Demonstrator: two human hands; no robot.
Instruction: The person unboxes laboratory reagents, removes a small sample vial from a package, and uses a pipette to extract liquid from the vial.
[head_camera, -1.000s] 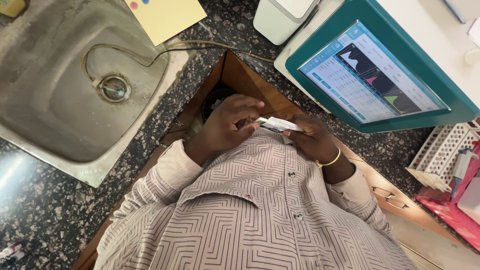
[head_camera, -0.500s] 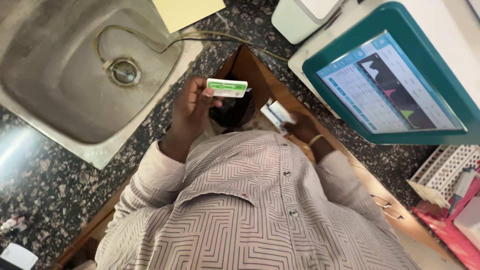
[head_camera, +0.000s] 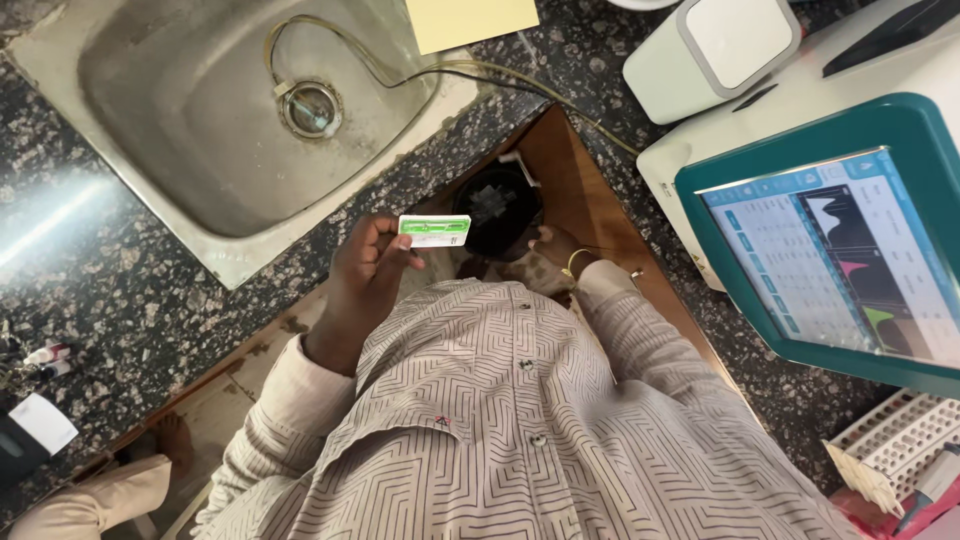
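While the shirt (head_camera: 520, 430) fills the near field at 6 o'clock, both hands sit just above its collar.

Left hand (head_camera: 365, 270): fingers clamped on a card (head_camera: 434, 231), a small white strip with a green band, held flat and raised, about 11 o'clock from the shirt front. Thumb on its left end, right end sticks out free.

Right hand (head_camera: 553, 248): low, at 1 o'clock from the shirt, bangle (head_camera: 572, 262) on the wrist. Fingers point down toward the bin (head_camera: 497, 207). Can't tell if they're apart or closed, and nothing visibly held.

Bin: dark, round, in the wooden gap (head_camera: 590, 190) between counters, just past the card at 12 o'clock. Card overlaps its left rim in view but is not inside.

Progress, my read: card is out and in hand, not yet put down or dropped anywhere. Right hand at the bin looks like the disposal end of a step, unconfirmed.

Farther out: sink (head_camera: 180, 120) at 10 o'clock with drain (head_camera: 310, 106) and a thin hose (head_camera: 480, 70) running into it. Yellow paper (head_camera: 470, 20) at 12. White box (head_camera: 715, 50) at 1. Teal analyser (head_camera: 830, 250) with lit screen at 3. Tube rack (head_camera: 890, 445) at 4.
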